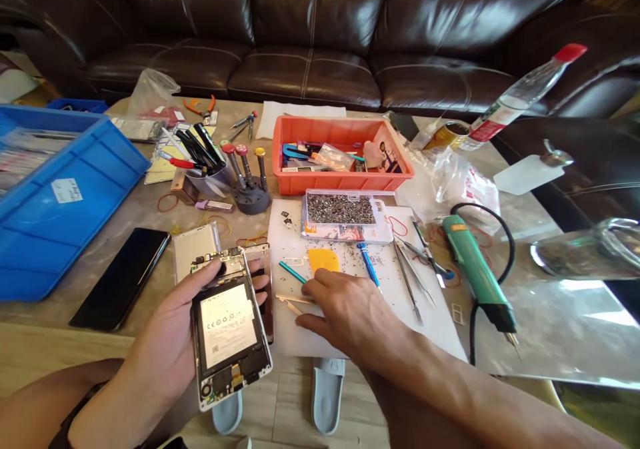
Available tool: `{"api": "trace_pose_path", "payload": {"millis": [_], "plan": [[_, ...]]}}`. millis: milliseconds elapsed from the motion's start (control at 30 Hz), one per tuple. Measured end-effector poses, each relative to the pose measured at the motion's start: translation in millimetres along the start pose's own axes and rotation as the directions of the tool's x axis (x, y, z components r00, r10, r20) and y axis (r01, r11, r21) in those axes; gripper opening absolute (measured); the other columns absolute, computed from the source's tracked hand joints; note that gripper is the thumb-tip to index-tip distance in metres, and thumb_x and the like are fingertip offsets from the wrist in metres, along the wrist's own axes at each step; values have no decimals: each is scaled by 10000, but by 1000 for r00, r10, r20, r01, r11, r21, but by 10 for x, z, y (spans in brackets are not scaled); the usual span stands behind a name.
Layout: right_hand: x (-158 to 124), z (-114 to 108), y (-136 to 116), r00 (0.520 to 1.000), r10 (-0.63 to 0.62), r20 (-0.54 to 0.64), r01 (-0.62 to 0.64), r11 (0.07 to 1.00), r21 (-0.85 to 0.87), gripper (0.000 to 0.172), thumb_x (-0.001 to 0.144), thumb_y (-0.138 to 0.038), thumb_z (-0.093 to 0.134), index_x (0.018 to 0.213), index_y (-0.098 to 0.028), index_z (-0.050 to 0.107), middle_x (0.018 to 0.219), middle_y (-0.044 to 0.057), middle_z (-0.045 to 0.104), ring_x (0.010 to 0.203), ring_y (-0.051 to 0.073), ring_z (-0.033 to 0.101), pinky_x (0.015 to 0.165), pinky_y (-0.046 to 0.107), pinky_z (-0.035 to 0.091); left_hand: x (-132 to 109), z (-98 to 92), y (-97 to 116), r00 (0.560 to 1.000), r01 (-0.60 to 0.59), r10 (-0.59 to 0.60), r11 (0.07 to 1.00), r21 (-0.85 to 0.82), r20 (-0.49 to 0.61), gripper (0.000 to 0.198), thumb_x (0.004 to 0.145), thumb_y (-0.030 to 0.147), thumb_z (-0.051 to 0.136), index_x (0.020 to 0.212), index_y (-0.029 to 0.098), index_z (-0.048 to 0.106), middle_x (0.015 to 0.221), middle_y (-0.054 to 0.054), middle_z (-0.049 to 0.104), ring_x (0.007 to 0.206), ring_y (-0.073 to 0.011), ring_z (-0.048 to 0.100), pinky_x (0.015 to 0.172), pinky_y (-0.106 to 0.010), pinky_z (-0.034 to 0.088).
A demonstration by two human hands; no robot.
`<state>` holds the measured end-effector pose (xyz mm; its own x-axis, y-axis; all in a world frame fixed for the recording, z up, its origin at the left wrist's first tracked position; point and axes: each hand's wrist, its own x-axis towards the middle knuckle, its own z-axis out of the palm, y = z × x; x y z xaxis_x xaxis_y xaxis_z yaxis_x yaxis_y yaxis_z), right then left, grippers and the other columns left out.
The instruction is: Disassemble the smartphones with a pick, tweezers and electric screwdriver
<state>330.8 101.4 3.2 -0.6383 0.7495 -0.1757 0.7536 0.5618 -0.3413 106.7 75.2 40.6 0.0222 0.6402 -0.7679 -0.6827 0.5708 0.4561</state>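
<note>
Location type: a home living room, its table (137, 209) serving as a repair bench. Indicators: a leather sofa (310, 9) beyond the grip of the left hand (167, 332) on the opened phone (227, 326); slippers (327, 399) (household footwear) on the wood-look floor (277, 412) below the grip; a corded green tool (470, 262) to its right.

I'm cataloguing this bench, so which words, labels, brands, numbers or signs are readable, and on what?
"CE", followed by small symbols: battery of the phone in the left hand.
Too small: the battery's fine print.
Too blurred: sticker on the blue bin, bottle label, screw case print, plastic bag's red print.
</note>
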Motion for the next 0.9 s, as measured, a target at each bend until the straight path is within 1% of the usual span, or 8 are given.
{"api": "trace_pose_path", "payload": {"millis": [67, 267, 467, 633, 700, 800, 867, 900], "plan": [[34, 23, -80, 1000, -11, -11, 11, 996, -84, 283, 907, -419, 792, 946, -155, 701, 898, 100, 709, 753, 233, 673, 566, 321, 364, 5, -9, -21, 999, 32, -32, 999, -22, -4, 375, 1039, 220, 455, 1221, 29, 722, 969, -218, 817, 758, -297, 808, 757, -463, 673], [46, 116, -168, 1000, -22, -4, 21, 991, -135, 101, 958, -234, 699, 878, -176, 679, 831, 95, 709, 674, 202, 642, 525, 305, 356, -16, -44, -32, 999, 31, -31, 1000, -3, -24, 371, 1012, 251, 504, 1198, 32, 738, 1033, -250, 806, 831, -344, 810, 762, -500, 673], [55, 147, -229, 999, -36, 3, 36, 981, -192, 135, 930, -150, 655, 800, -184, 673, 766, 115, 703, 614, 193, 609, 457, 307, 276, -70, -98, 11, 999, 28, -28, 1000, -6, -21, 377, 1020, 273, 473, 1127, 44, 752, 974, -231, 814, 789, -334, 808, 738, -510, 673], [74, 141, -239, 998, -57, 16, 59, 968, -243, 161, 841, -41, 640, 775, -185, 667, 731, 103, 686, 582, 192, 588, 446, 339, 185, -46, -187, 12, 998, -4, 8, 998, 61, -58, 357, 997, 267, 520, 1181, 46, 730, 1032, -237, 807, 837, -360, 803, 785, -564, 656], [69, 154, -194, 998, -58, -25, 50, 968, -248, 171, 809, -19, 633, 775, -184, 663, 698, 82, 669, 553, 184, 565, 454, 347, 173, -23, -216, 7, 999, 11, -10, 1000, 18, -40, 364, 986, 291, 548, 1201, 59, 727, 1045, -224, 807, 874, -358, 800, 813, -541, 652], [77, 147, -131, 979, -66, -194, 23, 976, -217, 152, 875, -91, 608, 763, -189, 640, 665, 49, 640, 508, 167, 521, 470, 349, 194, 11, -238, 0, 998, 42, -37, 994, -103, 48, 394, 971, 362, 586, 1232, 100, 721, 1017, -174, 812, 891, -333, 793, 815, -480, 647], [104, 102, -139, 936, -112, -335, 58, 984, -170, 196, 948, -144, 565, 766, -197, 617, 683, 32, 628, 521, 160, 512, 487, 347, 240, 31, -233, -12, 995, 50, -36, 987, -156, 95, 426, 965, 416, 598, 1237, 110, 715, 995, -155, 808, 877, -320, 785, 802, -457, 640], [122, 68, -163, 906, -159, -391, 107, 982, -153, 214, 977, -156, 545, 777, -201, 609, 698, 24, 620, 544, 160, 516, 501, 346, 266, 41, -225, -24, 993, 51, -32, 984, -171, 112, 440, 963, 439, 602, 1234, 110, 713, 985, -148, 804, 869, -313, 780, 795, -446, 636]]}}
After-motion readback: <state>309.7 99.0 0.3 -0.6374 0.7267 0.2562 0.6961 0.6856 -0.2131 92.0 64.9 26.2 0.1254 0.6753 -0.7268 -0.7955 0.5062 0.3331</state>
